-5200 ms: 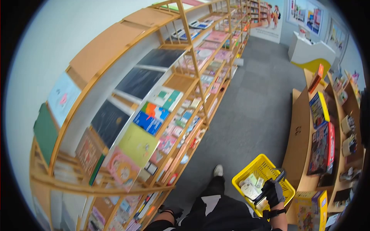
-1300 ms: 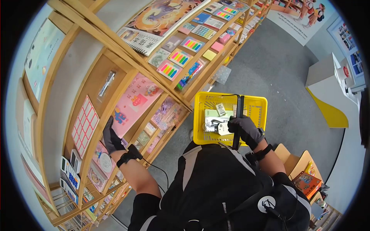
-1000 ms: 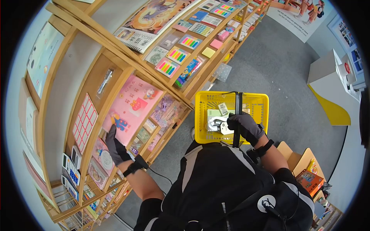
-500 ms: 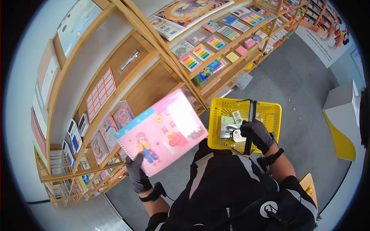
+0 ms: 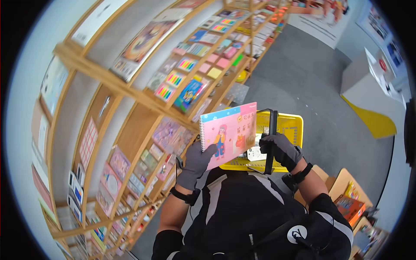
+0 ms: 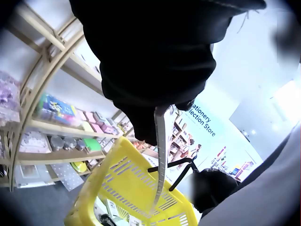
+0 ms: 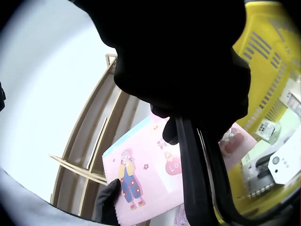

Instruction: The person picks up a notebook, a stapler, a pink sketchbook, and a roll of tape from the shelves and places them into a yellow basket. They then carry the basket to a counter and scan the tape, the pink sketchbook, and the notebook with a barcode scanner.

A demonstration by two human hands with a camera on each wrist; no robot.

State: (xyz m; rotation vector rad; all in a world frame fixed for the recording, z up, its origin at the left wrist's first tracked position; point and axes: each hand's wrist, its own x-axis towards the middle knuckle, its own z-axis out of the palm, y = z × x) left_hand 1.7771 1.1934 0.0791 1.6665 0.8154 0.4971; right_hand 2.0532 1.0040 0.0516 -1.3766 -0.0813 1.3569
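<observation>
Shelves [image 5: 143, 98] stand left; notebook [image 5: 229, 134] before basket [image 5: 299, 130]; counter [image 5: 362, 80] right.

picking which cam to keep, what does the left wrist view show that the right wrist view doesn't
Only the left wrist view shows the blue lettering ending in "Store" and a green item on a shelf. Only the right wrist view shows the pink notebook's printed cover; the left sees it edge-on. Both show the yellow basket, its black handle, wooden shelving, the left hand and right hand.
</observation>
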